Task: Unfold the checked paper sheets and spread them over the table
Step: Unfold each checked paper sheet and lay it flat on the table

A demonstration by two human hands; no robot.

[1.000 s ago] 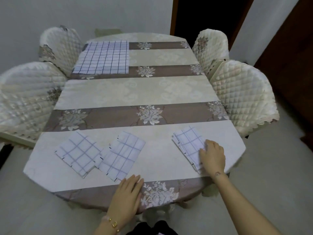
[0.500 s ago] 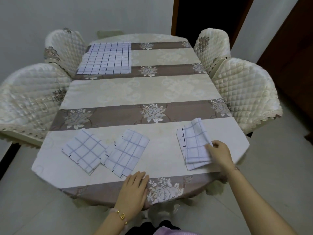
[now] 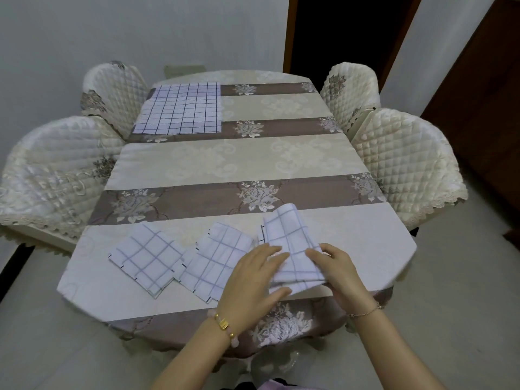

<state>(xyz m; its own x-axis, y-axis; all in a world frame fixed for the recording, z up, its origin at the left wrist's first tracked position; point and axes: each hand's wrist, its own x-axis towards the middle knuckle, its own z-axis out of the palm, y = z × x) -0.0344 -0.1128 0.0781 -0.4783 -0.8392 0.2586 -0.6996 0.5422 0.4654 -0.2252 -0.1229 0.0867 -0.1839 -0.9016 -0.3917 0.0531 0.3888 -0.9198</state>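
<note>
Both hands hold one folded checked sheet (image 3: 289,240) just above the table's near edge. My right hand (image 3: 337,273) grips its right side, thumb on top. My left hand (image 3: 253,280) grips its left edge, thumb under the fold. Its far end tilts upward. Two more folded checked sheets lie flat on the cloth: one (image 3: 219,258) just left of my left hand, another (image 3: 146,258) further left, their corners touching. An unfolded checked sheet (image 3: 180,109) lies spread at the far left of the table (image 3: 239,161).
The table wears a cream and mauve striped cloth with flower patterns. Two quilted chairs stand along the left side (image 3: 53,170) (image 3: 112,88) and two along the right (image 3: 405,161) (image 3: 349,88). A dark doorway (image 3: 346,32) opens behind the far right end.
My right hand lifted the right-hand folded sheet and carried it left toward the middle. My left hand left the table edge and took hold of the sheet's left side.
</note>
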